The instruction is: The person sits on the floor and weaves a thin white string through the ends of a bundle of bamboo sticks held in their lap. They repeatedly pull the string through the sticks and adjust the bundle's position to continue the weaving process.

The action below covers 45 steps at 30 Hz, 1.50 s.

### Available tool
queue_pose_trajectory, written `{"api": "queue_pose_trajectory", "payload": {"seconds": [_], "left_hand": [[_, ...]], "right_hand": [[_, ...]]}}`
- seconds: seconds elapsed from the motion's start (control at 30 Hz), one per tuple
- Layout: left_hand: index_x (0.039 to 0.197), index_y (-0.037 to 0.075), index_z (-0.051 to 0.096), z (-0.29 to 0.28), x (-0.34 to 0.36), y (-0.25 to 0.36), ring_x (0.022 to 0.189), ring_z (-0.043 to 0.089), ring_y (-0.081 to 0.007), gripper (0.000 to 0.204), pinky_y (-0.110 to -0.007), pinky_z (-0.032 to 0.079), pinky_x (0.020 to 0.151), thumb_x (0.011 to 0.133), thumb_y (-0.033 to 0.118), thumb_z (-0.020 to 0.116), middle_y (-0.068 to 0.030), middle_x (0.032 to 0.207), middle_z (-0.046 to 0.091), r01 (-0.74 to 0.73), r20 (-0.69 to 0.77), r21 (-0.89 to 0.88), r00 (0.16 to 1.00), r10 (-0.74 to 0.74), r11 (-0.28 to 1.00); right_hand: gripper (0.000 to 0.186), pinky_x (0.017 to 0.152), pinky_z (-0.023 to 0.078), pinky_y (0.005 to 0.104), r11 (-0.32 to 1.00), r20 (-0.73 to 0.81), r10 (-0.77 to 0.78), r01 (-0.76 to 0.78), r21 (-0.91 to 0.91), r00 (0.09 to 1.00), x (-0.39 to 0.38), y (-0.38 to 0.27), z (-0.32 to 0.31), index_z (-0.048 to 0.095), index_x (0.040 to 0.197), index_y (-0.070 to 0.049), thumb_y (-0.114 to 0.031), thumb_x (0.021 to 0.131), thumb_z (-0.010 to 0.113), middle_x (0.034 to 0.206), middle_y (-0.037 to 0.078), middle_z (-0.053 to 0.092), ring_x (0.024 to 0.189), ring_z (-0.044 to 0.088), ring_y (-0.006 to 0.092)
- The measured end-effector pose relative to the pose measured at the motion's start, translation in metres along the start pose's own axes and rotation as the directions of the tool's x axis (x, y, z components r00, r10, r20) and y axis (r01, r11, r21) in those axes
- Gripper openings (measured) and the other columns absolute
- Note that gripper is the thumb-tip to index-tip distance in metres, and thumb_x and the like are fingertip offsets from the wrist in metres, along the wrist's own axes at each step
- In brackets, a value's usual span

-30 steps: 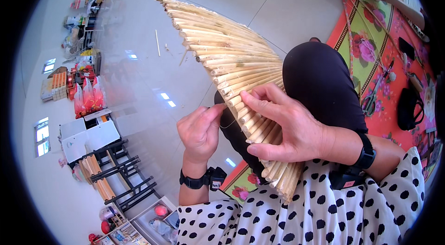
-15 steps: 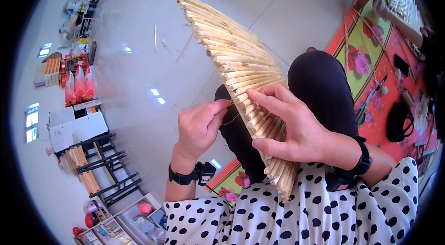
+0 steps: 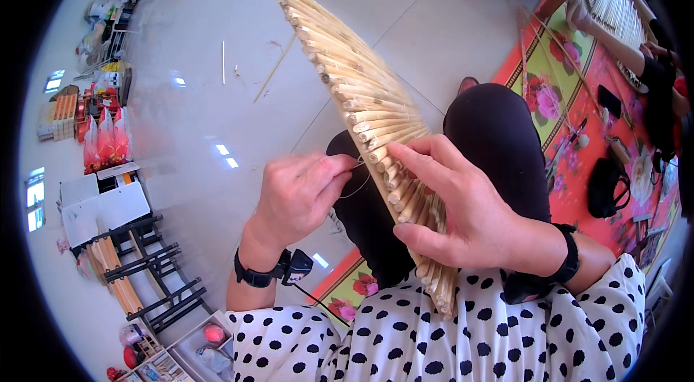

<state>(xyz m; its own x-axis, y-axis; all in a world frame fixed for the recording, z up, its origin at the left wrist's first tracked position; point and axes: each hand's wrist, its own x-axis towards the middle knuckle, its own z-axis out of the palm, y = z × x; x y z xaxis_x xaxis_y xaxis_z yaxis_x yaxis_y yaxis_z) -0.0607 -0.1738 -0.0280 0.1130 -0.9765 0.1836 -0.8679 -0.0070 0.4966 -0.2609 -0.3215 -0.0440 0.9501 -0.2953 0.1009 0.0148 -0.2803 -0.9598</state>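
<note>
A fan-shaped bundle of pale straw-like stalks, laid side by side, leans across my lap with its cut ends facing left. My right hand grips it, the thumb and index finger spread along the cut ends and the other fingers out of sight. Just left of that edge, my left hand is closed in a pinch on a thin thread. The thread runs from the fingertips to the stalks and hangs in a small loop. Whether a needle is in the pinch cannot be made out.
Loose stalks lie on the tiled floor ahead. On the red floral mat at right are a black bag and a dark phone. Another person sits far right beside pale stalks. Black-framed stools stand left.
My left hand has shifted slightly left and down in the picture, still pinching the thread near the edge. My right hand keeps its hold on the stalks. The whole view has shifted slightly.
</note>
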Motion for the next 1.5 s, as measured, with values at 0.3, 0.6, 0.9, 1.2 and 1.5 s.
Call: {"api": "queue_pose_trajectory", "payload": {"seconds": [0.3,0.6,0.9,1.2,1.5], "left_hand": [[0.096,0.001,0.065,-0.001,-0.012,0.02,0.059,0.064,-0.0209,0.013,-0.029,0.049,0.054,0.084,-0.006,0.065,-0.0117,0.074,0.066,0.356,0.044,-0.114,0.934,-0.353,0.927],[0.097,0.001,0.066,0.005,-0.02,0.03,0.058,0.063,-0.014,0.011,-0.026,0.048,0.053,0.089,-0.004,0.062,-0.0088,0.071,0.066,0.58,0.042,-0.228,0.808,-0.587,0.782],[0.093,0.001,0.067,0.01,-0.021,0.022,0.05,0.059,-0.0162,0.012,-0.027,0.044,0.047,0.084,-0.008,0.063,-0.0078,0.063,0.061,0.336,-0.08,-0.062,0.937,-0.341,0.94],[0.092,0.001,0.067,0.013,-0.019,0.016,0.049,0.058,-0.0175,0.018,-0.028,0.042,0.046,0.078,-0.01,0.063,-0.0068,0.059,0.058,0.217,-0.114,-0.059,0.968,-0.222,0.974],[0.094,0.002,0.067,0.017,-0.017,0.013,0.048,0.057,-0.0189,0.021,-0.029,0.042,0.045,0.076,-0.01,0.064,-0.0065,0.059,0.057,0.171,-0.127,-0.04,0.976,-0.175,0.984]], "right_hand": [[0.078,0.091,0.048,0.036,0.978,-0.009,-0.082,0.082,0.191,0.997,0.001,0.025,0.014,0.041,0.138,0.012,-0.029,0.08,0.074,0.118,0.021,0.045,0.107,0.053,0.0327],[0.08,0.096,0.045,0.0369,0.966,-0.003,-0.083,0.081,0.247,0.997,0.001,0.032,0.017,0.039,0.14,0.008,-0.032,0.08,0.075,0.121,0.021,0.043,0.11,0.05,0.0331],[0.081,0.093,0.046,0.0367,0.963,0.006,-0.109,0.104,0.249,0.994,0.001,0.033,0.016,0.039,0.141,0.008,-0.032,0.08,0.074,0.119,0.021,0.041,0.107,0.049,0.0325],[0.081,0.093,0.047,0.0364,0.967,-0.001,-0.135,0.132,0.217,0.991,0.001,0.031,0.012,0.04,0.14,0.01,-0.028,0.077,0.074,0.118,0.021,0.042,0.106,0.05,0.0332],[0.084,0.089,0.05,0.0374,0.971,-0.051,-0.154,0.16,0.177,0.987,0.001,0.034,0.016,0.041,0.141,0.008,-0.024,0.071,0.075,0.119,0.022,0.044,0.104,0.054,0.0326]]}}
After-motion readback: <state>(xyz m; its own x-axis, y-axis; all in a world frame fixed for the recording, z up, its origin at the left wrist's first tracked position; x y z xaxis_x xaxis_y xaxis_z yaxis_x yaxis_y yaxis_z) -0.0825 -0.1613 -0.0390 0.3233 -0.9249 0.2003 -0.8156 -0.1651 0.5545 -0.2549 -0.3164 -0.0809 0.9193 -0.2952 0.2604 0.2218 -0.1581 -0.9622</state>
